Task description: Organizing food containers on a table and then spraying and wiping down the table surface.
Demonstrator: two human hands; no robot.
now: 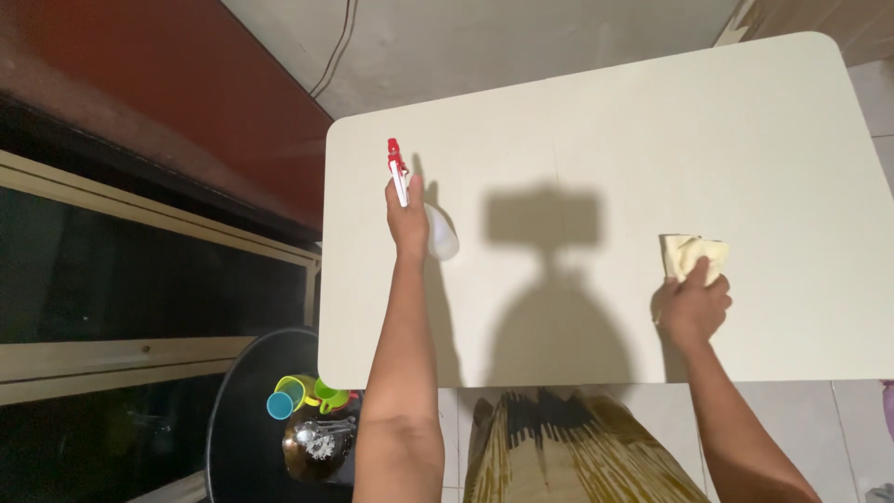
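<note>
My left hand grips a spray bottle with a red and white trigger head, held above the left part of a white table. The bottle's pale body shows to the right of the hand. My right hand presses on a crumpled pale yellow cloth lying on the table's right part. The two hands are well apart.
A dark round tub stands on the floor at lower left, holding coloured cups and a glass item. A red-brown wall and a framed panel lie to the left. A cable runs down the far wall.
</note>
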